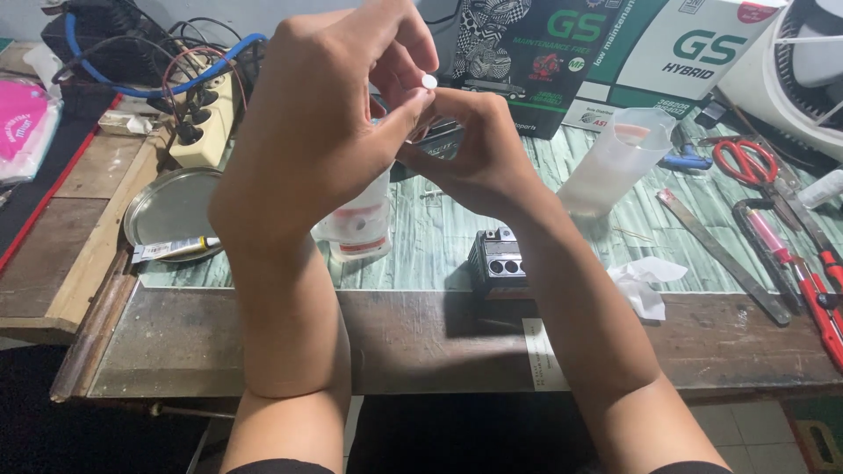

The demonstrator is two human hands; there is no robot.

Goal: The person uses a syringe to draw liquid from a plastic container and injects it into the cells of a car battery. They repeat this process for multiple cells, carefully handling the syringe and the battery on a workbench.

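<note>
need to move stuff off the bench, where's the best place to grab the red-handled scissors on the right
Probably the red handle loops of the scissors. They sit at the top, open to a reach from above, while the blades run down-right toward the pliers and steel ruler. The loops give fingers a rounded hold and keep them off the edges. Come from above on the handle end.

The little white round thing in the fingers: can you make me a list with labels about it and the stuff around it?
thing held: small white disc, pinched at the fingertips
left hand: raised above the bench, fingers on the disc
right hand: touching the left hand, fingers curled
below the hands: small black battery and a clear plastic bottle
left side: round metal tray, glue tube, power strip
right side: measuring jug, red scissors, crumpled tissue
</note>
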